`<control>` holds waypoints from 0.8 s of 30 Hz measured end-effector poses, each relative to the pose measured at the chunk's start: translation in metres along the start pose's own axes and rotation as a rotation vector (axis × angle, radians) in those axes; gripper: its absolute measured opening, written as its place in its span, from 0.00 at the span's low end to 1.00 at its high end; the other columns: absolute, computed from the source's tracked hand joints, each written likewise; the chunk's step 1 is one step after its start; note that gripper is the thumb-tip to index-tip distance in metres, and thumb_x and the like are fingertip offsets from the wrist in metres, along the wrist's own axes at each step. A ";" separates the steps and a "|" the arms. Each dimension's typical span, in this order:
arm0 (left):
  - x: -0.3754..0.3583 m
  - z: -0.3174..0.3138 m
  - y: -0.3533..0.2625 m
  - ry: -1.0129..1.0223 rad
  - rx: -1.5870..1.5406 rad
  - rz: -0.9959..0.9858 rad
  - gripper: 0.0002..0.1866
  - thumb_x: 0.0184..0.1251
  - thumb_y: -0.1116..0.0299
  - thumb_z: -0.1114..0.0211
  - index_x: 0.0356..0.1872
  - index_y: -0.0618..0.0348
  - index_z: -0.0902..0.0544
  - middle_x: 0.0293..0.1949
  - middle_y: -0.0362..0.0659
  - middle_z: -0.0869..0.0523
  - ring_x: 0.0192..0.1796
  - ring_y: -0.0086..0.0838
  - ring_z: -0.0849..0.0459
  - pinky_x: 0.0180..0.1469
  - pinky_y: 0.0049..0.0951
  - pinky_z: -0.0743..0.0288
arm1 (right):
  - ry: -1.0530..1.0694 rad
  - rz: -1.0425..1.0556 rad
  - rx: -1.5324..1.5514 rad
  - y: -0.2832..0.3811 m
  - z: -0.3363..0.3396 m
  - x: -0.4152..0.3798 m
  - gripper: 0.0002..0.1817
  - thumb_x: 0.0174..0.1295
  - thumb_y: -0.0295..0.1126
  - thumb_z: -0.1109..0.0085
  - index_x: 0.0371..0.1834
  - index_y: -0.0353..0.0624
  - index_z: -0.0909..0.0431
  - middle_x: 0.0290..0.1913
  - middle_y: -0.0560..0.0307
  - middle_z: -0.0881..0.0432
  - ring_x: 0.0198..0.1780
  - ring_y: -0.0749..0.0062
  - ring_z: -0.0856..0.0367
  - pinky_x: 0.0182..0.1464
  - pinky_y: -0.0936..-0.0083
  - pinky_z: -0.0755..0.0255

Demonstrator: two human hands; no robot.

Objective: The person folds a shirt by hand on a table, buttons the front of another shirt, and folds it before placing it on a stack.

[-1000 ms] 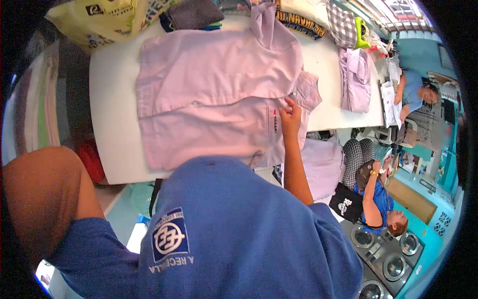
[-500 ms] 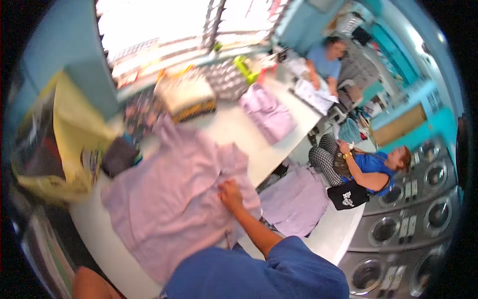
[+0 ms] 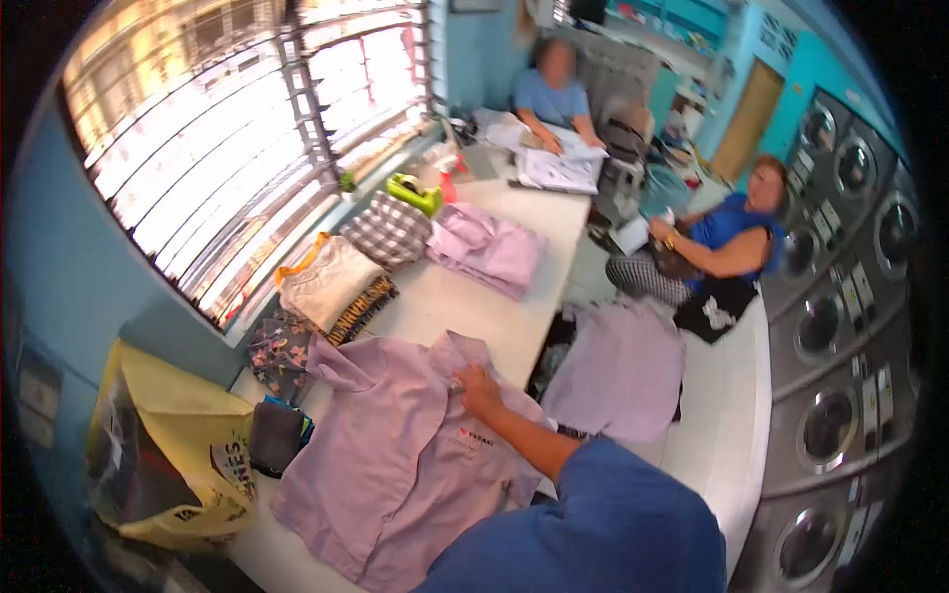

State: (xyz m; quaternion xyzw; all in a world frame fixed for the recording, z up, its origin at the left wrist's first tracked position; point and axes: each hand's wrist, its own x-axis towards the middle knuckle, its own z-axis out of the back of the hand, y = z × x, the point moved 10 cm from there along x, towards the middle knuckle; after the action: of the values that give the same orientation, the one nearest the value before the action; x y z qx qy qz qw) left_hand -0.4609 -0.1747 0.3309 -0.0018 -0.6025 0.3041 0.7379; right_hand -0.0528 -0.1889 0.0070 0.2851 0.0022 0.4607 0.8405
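A light purple collared shirt [image 3: 376, 474] lies spread over the white table, front up, with a small red mark and dark lettering on its chest. My right hand [image 3: 479, 388] rests on the shirt just below its collar, fingers apart and lying on the cloth. My left hand is out of view. Beyond the collar sits a folded purple garment [image 3: 486, 249]. More purple clothing [image 3: 623, 371] is heaped to the right of my forearm.
Folded clothes [image 3: 331, 282] and a green tape dispenser [image 3: 413, 194] line the window side. A yellow bag [image 3: 178, 435] stands left, beside a dark folded cloth [image 3: 280, 435]. One person [image 3: 727, 242] sits at right; another [image 3: 554, 99] handles papers behind. Front-loading machines [image 3: 830, 425] line the right.
The view has turned, so the shirt and table appear lower and the window larger. My right hand stays near the shirt's collar, its fingers now more spread. The seated person now holds something white.
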 end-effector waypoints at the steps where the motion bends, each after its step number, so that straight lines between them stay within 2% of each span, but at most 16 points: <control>1: -0.001 -0.008 -0.001 0.029 0.006 -0.037 0.34 0.59 0.48 0.47 0.60 0.62 0.40 0.58 0.56 0.35 0.59 0.47 0.35 0.60 0.45 0.42 | 0.006 -0.085 0.009 -0.009 -0.003 0.002 0.28 0.41 0.27 0.43 0.52 0.52 0.33 0.53 0.51 0.37 0.53 0.53 0.36 0.52 0.60 0.36; 3: -0.011 -0.029 0.010 0.089 0.051 -0.087 0.34 0.59 0.48 0.47 0.60 0.62 0.40 0.58 0.56 0.35 0.59 0.47 0.35 0.60 0.45 0.42 | -0.015 -0.224 0.021 -0.024 -0.005 0.012 0.28 0.42 0.28 0.42 0.52 0.51 0.34 0.53 0.50 0.37 0.53 0.52 0.36 0.52 0.59 0.37; 5: -0.043 -0.047 0.054 0.186 0.150 -0.013 0.35 0.59 0.48 0.47 0.60 0.62 0.40 0.58 0.56 0.35 0.60 0.47 0.36 0.60 0.45 0.42 | -0.119 -0.359 0.157 -0.041 -0.002 0.016 0.29 0.45 0.35 0.42 0.54 0.52 0.36 0.54 0.52 0.37 0.54 0.54 0.36 0.51 0.59 0.36; 7: -0.098 -0.062 0.154 0.297 0.212 0.323 0.28 0.60 0.58 0.46 0.59 0.63 0.38 0.56 0.54 0.32 0.58 0.47 0.33 0.59 0.43 0.41 | -0.136 -0.453 0.141 -0.048 -0.004 0.020 0.28 0.45 0.40 0.42 0.53 0.52 0.34 0.52 0.53 0.34 0.53 0.54 0.35 0.51 0.59 0.36; 9: -0.174 -0.036 0.268 0.292 0.469 0.639 0.29 0.58 0.59 0.44 0.58 0.66 0.37 0.56 0.54 0.32 0.57 0.46 0.32 0.58 0.38 0.40 | -0.146 -0.527 0.130 -0.053 -0.004 0.029 0.27 0.45 0.44 0.42 0.52 0.52 0.32 0.51 0.54 0.31 0.53 0.54 0.34 0.50 0.59 0.36; 10: -0.213 -0.023 0.318 0.313 0.589 0.798 0.30 0.57 0.60 0.43 0.57 0.67 0.37 0.56 0.54 0.32 0.56 0.45 0.31 0.58 0.35 0.39 | -0.033 -0.567 0.114 -0.055 -0.011 0.031 0.27 0.44 0.48 0.42 0.50 0.53 0.29 0.48 0.55 0.28 0.52 0.54 0.32 0.50 0.57 0.37; 12: -0.248 -0.007 0.361 0.287 0.642 0.981 0.30 0.55 0.60 0.42 0.56 0.68 0.36 0.55 0.55 0.31 0.54 0.46 0.30 0.56 0.34 0.37 | 0.097 -0.607 0.099 -0.057 -0.020 0.035 0.28 0.42 0.52 0.42 0.47 0.53 0.27 0.46 0.56 0.25 0.51 0.55 0.31 0.50 0.54 0.38; 13: -0.269 0.008 0.374 0.248 0.688 1.171 0.30 0.54 0.59 0.41 0.55 0.68 0.34 0.54 0.55 0.30 0.53 0.47 0.29 0.54 0.33 0.35 | 0.166 -0.612 0.078 -0.056 -0.025 0.036 0.27 0.41 0.52 0.42 0.45 0.53 0.26 0.45 0.56 0.23 0.51 0.56 0.30 0.50 0.52 0.39; 14: -0.273 0.011 0.383 0.253 0.705 1.177 0.30 0.54 0.59 0.41 0.55 0.68 0.34 0.54 0.55 0.30 0.53 0.47 0.29 0.54 0.33 0.35 | 0.236 -0.616 0.057 -0.055 -0.031 0.037 0.26 0.40 0.52 0.42 0.43 0.53 0.24 0.43 0.57 0.22 0.50 0.57 0.29 0.49 0.50 0.39; 16: -0.298 0.008 0.408 0.237 0.537 1.398 0.29 0.51 0.59 0.38 0.51 0.70 0.30 0.49 0.57 0.26 0.47 0.46 0.25 0.50 0.35 0.32 | 0.321 -0.615 0.106 -0.060 -0.040 0.039 0.23 0.41 0.50 0.43 0.42 0.55 0.25 0.46 0.59 0.24 0.51 0.58 0.30 0.48 0.49 0.39; 17: -0.300 0.009 0.415 0.245 0.540 1.398 0.29 0.51 0.59 0.38 0.51 0.70 0.30 0.49 0.57 0.26 0.47 0.46 0.25 0.50 0.35 0.32 | 0.243 -0.643 0.126 -0.066 -0.035 0.042 0.21 0.44 0.49 0.46 0.41 0.54 0.25 0.46 0.56 0.24 0.52 0.57 0.30 0.49 0.49 0.41; 18: -0.301 -0.005 0.421 0.289 0.316 1.378 0.27 0.52 0.58 0.38 0.49 0.70 0.28 0.46 0.56 0.25 0.45 0.43 0.25 0.48 0.34 0.31 | 0.164 -0.668 0.145 -0.072 -0.029 0.045 0.19 0.46 0.47 0.48 0.39 0.53 0.25 0.45 0.53 0.24 0.52 0.55 0.30 0.51 0.49 0.43; 19: -0.301 -0.020 0.423 0.328 0.093 1.350 0.26 0.53 0.57 0.38 0.46 0.70 0.26 0.43 0.54 0.23 0.43 0.39 0.24 0.46 0.34 0.30 | 0.166 -0.669 0.143 -0.072 -0.018 0.047 0.19 0.46 0.47 0.48 0.39 0.53 0.25 0.45 0.53 0.24 0.52 0.55 0.30 0.51 0.49 0.43; 22: -0.298 -0.027 0.416 0.263 -0.010 1.341 0.25 0.54 0.55 0.39 0.43 0.69 0.24 0.39 0.49 0.21 0.41 0.34 0.24 0.45 0.31 0.30 | 0.233 -0.645 -0.020 -0.063 0.005 0.048 0.18 0.47 0.40 0.49 0.44 0.54 0.27 0.50 0.58 0.27 0.52 0.59 0.31 0.49 0.52 0.38; 23: -0.280 -0.036 0.394 0.260 -0.020 1.341 0.25 0.54 0.55 0.39 0.43 0.69 0.24 0.39 0.49 0.21 0.41 0.34 0.24 0.45 0.31 0.30 | 0.097 -0.595 -0.046 -0.054 0.018 0.057 0.18 0.48 0.36 0.49 0.45 0.53 0.27 0.51 0.57 0.28 0.53 0.60 0.32 0.51 0.54 0.39; 24: -0.267 -0.037 0.366 0.268 0.038 1.494 0.23 0.55 0.55 0.39 0.41 0.67 0.23 0.39 0.47 0.21 0.42 0.33 0.24 0.45 0.31 0.30 | -0.034 -0.543 -0.070 -0.045 0.029 0.066 0.18 0.48 0.32 0.50 0.46 0.52 0.28 0.51 0.56 0.29 0.54 0.60 0.32 0.53 0.56 0.40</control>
State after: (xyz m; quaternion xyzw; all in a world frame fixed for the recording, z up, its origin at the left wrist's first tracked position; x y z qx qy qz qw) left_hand -0.6154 0.0163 -0.0514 -0.4337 -0.3410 0.7303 0.4028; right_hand 0.0274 -0.1704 0.0261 0.2525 0.0484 0.2136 0.9425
